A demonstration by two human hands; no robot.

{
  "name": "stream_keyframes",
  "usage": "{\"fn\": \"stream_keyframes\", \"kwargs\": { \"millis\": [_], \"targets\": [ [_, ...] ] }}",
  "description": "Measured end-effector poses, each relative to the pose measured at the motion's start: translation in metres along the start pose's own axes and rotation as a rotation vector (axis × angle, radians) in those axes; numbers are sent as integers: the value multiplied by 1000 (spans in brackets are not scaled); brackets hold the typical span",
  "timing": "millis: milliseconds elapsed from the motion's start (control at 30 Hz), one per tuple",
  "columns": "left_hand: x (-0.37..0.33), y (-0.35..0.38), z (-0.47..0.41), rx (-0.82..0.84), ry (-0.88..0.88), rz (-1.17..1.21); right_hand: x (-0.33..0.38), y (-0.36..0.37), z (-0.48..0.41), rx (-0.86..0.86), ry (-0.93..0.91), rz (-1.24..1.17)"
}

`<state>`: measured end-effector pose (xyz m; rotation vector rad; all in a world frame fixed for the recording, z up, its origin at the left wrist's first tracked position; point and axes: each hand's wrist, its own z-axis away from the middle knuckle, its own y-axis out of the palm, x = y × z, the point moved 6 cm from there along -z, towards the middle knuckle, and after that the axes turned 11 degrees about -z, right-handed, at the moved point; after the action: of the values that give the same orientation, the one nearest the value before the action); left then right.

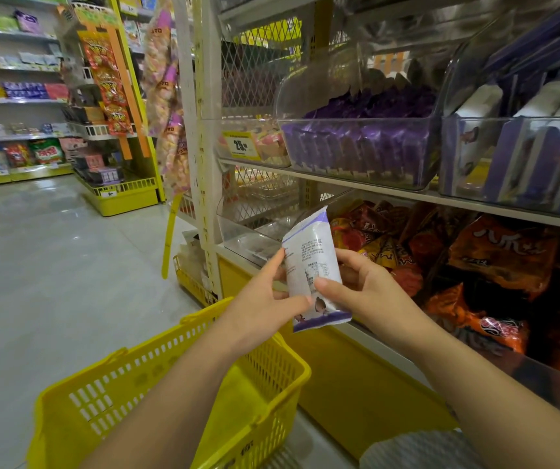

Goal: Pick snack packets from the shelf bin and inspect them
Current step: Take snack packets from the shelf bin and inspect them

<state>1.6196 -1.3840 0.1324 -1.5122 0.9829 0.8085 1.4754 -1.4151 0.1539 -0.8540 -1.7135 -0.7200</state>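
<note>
White-and-purple snack packet [312, 265] held up between both hands, slightly tilted, printed side facing camera, in front of the lower shelf. Right hand [363, 282] grips its right edge, thumb on the front, fingers behind. Left hand [265, 299] pinches the left edge, thumb near the lower corner. Yellow basket [170, 401] sits below the left forearm. Orange snack bags [475, 265] fill the lower shelf just behind the packet. On the shelf above, a clear bin of purple packets [356, 147]; right of it, a clear bin of white-and-purple packets [508, 154]. Yellow price tag [239, 145] left of the purple bin.
</note>
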Motion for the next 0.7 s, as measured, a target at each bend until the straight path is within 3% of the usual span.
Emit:
{"fn": "stream_keyframes", "kwargs": {
  "millis": [200, 433, 700],
  "targets": [
    [4, 9, -3, 9, 1, 37, 0, 6, 2, 19, -11, 54],
    [10, -4, -6, -184, -56, 193, 3, 13, 4, 54, -26, 83],
    [9, -23, -3, -321, -47, 90, 6, 23, 9, 120, -6, 108]
  ]
}}
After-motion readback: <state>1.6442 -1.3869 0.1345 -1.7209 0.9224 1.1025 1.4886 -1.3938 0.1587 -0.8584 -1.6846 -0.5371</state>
